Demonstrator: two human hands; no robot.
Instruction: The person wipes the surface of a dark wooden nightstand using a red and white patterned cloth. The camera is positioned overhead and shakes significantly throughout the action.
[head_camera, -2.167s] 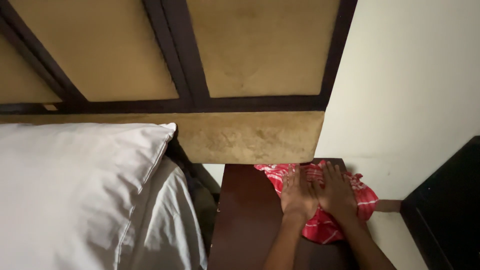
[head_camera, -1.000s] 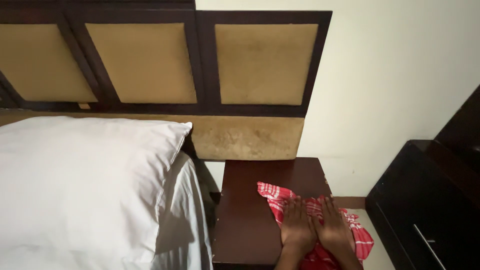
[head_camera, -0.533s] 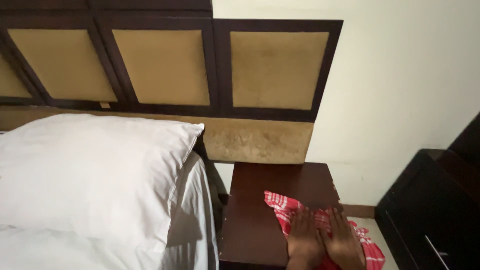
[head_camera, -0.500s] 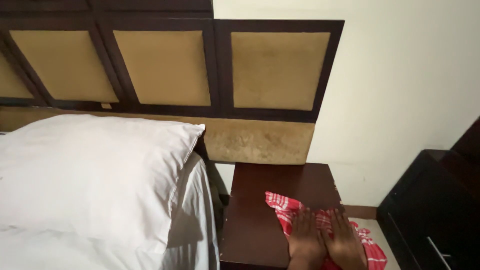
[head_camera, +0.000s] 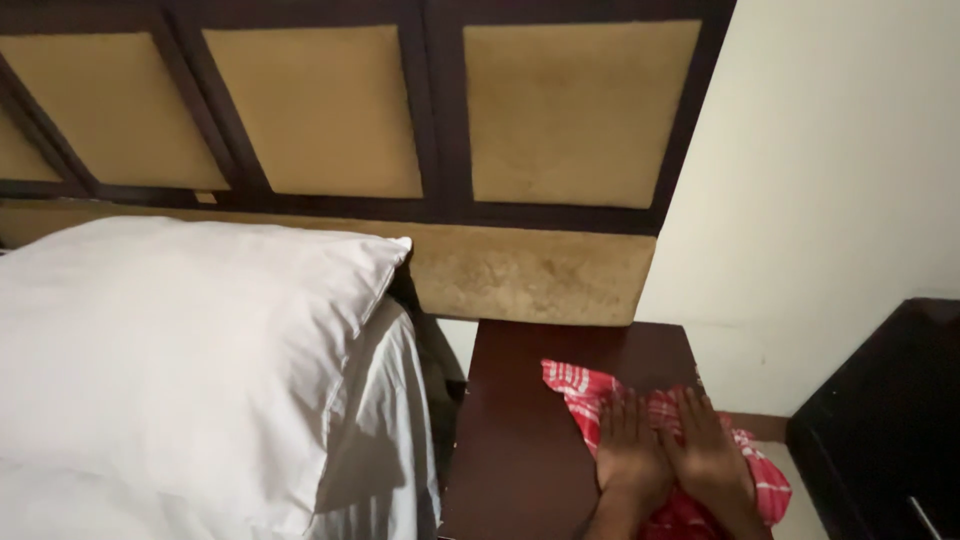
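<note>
A red and white checked cloth (head_camera: 578, 387) lies on the right half of a dark wooden bedside table (head_camera: 510, 430). My left hand (head_camera: 628, 450) and my right hand (head_camera: 708, 446) rest side by side, palms down and fingers flat, pressing on the cloth. The cloth's right part hangs over the table's right edge. Its lower part is hidden under my hands and forearms.
A bed with a white pillow (head_camera: 170, 350) and white sheet (head_camera: 380, 440) stands left of the table. A padded tan headboard (head_camera: 330, 120) with dark frames runs behind. A cream wall (head_camera: 830, 170) is at right, with a dark cabinet (head_camera: 890, 410) in the lower right corner.
Both hands have slid with the cloth from the table's far right side toward its near edge. The view has tilted and shifted, showing more headboard and pillow.
</note>
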